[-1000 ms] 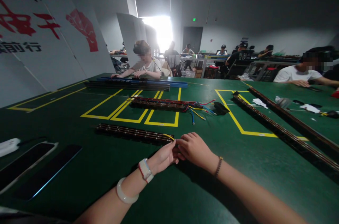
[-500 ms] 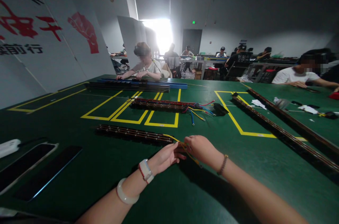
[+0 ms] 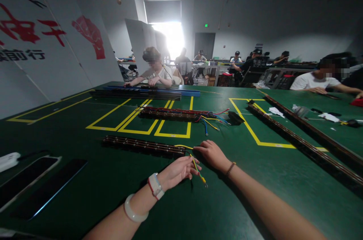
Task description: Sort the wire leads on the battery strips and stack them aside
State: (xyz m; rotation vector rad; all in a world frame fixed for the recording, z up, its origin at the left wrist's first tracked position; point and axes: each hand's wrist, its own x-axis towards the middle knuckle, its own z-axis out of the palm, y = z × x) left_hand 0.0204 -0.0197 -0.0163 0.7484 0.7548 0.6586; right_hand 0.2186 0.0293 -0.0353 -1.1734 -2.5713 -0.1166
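A long dark strip (image 3: pixel 143 145) lies on the green table (image 3: pixel 85 179) just beyond my hands, with yellow wire (image 3: pixel 183 146) coming out of its right end. My left hand (image 3: pixel 178 170) is closed in a pinch on several thin yellow and green wires (image 3: pixel 199 174) that trail to the right of it. My right hand (image 3: pixel 212 154) rests near the strip's right end with its fingers curled toward the wire; what they hold, if anything, is hidden.
A second strip (image 3: pixel 172 113) with coloured wires (image 3: pixel 213 120) lies inside yellow floor-tape boxes (image 3: pixel 170 134). Long rails (image 3: pixel 300 141) run along the right. Two phones (image 3: pixel 42 187) and a white device (image 3: pixel 8 160) lie at the left. Other people sit at the far tables.
The wires have come out from between my hands and now hang from my left hand. My right hand has slid forward toward the strip's end and apart from the left.
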